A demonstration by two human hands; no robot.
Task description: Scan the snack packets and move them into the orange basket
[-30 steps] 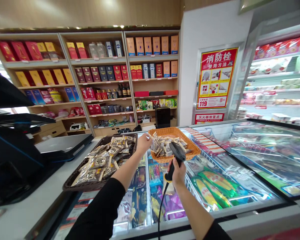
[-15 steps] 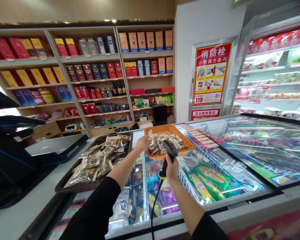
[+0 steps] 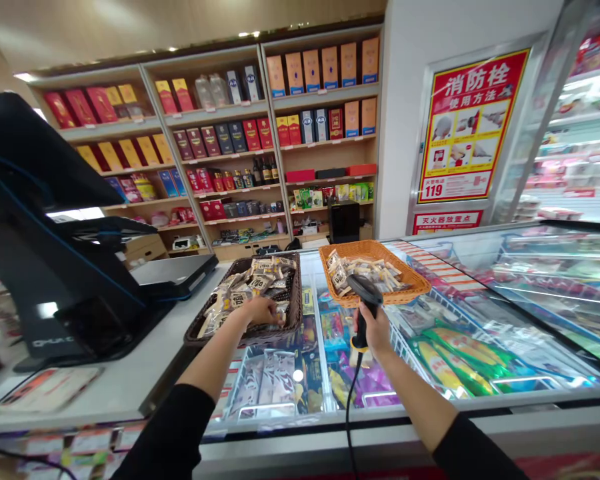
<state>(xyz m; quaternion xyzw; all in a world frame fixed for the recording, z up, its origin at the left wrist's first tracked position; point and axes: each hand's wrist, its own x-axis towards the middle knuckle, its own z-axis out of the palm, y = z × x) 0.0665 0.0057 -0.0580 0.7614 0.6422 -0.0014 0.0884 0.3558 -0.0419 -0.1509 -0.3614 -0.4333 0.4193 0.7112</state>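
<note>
My right hand (image 3: 374, 327) is wrapped round the handle of a black barcode scanner (image 3: 366, 289). The scanner's head stands in front of an orange wicker basket (image 3: 410, 290) holding small wrapped snacks (image 3: 347, 270). A cable runs down from its grip. My left hand (image 3: 260, 312) reaches over the front of a dark brown woven basket (image 3: 296, 293) filled with clear snack packets (image 3: 260, 281). Its fingers are curled closed on a packet (image 3: 282, 311) at the basket's right side; they partly cover it.
Both baskets rest on the glass top of a chest freezer (image 3: 330, 410) with bagged goods inside. Left of it, a counter (image 3: 130, 393) carries a black checkout machine (image 3: 80, 267) and a flat scale (image 3: 180, 270). Shelves of boxed goods (image 3: 220, 137) line the back wall.
My left hand has moved from the orange basket leftward into the dark basket. My right hand still grips the scanner near the orange basket. The view has turned left.
</note>
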